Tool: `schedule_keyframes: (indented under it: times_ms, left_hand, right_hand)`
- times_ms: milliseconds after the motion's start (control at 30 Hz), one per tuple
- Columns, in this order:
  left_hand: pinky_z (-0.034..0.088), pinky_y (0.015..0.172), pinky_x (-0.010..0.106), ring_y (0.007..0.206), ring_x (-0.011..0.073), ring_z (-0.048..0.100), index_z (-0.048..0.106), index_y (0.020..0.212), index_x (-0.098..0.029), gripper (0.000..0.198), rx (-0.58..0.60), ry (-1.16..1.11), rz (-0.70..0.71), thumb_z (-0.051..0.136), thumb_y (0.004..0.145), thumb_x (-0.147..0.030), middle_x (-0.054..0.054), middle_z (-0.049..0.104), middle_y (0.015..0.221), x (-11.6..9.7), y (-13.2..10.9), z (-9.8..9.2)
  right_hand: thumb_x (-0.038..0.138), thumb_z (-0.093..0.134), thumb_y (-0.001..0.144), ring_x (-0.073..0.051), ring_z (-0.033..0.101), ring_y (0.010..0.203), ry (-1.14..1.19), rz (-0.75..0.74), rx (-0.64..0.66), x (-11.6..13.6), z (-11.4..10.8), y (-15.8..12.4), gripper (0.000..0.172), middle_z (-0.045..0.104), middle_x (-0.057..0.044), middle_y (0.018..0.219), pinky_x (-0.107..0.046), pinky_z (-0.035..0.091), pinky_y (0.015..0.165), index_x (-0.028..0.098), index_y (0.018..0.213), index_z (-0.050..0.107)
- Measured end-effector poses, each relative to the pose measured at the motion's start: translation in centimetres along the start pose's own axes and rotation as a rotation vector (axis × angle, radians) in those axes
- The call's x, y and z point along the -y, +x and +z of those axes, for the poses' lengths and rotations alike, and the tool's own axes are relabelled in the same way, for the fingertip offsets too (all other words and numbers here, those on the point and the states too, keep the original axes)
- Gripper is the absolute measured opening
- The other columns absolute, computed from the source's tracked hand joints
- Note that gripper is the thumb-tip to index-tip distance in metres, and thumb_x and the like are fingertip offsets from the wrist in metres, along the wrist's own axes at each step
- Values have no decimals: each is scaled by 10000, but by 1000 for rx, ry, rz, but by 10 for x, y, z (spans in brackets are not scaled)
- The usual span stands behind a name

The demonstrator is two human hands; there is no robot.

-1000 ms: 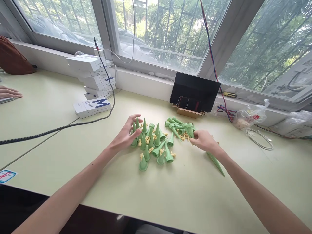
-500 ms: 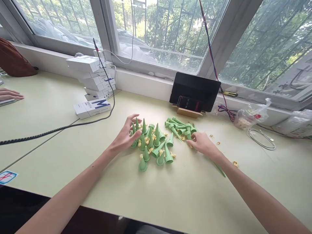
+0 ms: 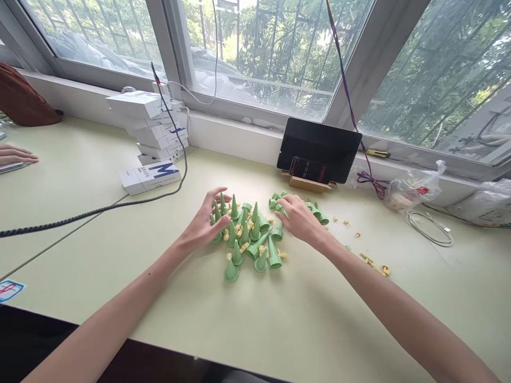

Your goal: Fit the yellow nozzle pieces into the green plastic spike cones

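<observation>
My left hand (image 3: 206, 219) curves around the left edge of a cluster of green plastic spikes, its fingers and thumb apart. Several spikes there stand point up, such as one spike (image 3: 234, 208); others lie on their sides. Small yellow plastic valve pieces (image 3: 239, 231) are scattered among them. Over a second pile of lying spikes is my right hand (image 3: 297, 217), palm down, thumb and fingers apart. Its fingertips are at the ribbed ends of the green spikes (image 3: 273, 203); whether they touch is unclear. The hand hides the middle of that pile, while more spikes (image 3: 317, 214) show to its right.
Loose yellow pieces (image 3: 373, 261) lie right of my right forearm. A dark tablet (image 3: 319, 146) leans behind the piles, with a phone (image 3: 305, 169) before it. White boxes (image 3: 151, 178) and a black cable (image 3: 99, 210) are at left. Another person's hand (image 3: 18, 154) rests far left.
My right hand has moved left across the second pile, uncovering yellow pieces near my forearm. My left hand has stayed at the cluster's left edge.
</observation>
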State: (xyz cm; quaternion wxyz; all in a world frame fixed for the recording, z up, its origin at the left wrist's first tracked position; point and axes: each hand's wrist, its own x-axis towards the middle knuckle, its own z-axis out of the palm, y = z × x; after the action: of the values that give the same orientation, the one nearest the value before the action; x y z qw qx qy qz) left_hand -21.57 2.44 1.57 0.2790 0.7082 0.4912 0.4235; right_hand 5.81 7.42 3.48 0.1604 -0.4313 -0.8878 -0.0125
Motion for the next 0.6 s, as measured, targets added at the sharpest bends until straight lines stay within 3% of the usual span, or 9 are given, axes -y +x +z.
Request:
schedule_keyframes:
  times_ms: [200, 433, 600]
  left_hand:
    - [474, 975, 491, 1302, 346, 445, 280, 1438, -283, 793, 1, 8, 12, 497, 818, -727, 142, 494, 1313, 1, -1, -2]
    - [476, 980, 484, 1307, 339, 438, 279, 1443, -285, 771, 11, -8, 24, 511, 834, -696, 142, 488, 1314, 3, -1, -3]
    - [482, 966, 474, 1296, 339, 446, 286, 1439, -300, 753, 15, 11, 17, 505, 838, -697, 138, 492, 1310, 2, -1, -3]
  right_hand:
    - [340, 409, 1029, -280, 430, 1292, 21, -89, 73, -11, 18, 38, 335, 537, -137, 1388, -440, 327, 1057, 188, 1265, 592]
    - [378, 366, 1037, -295, 398, 1324, -22, -47, 147, -32, 29, 40, 350, 528, -130, 1396, -600, 150, 1128, 205, 1223, 606]
    - [372, 399, 1022, -299, 388, 1330, -6, -3, 144, -41, 33, 32, 344, 496, -162, 1396, -505, 338, 1063, 193, 1246, 589]
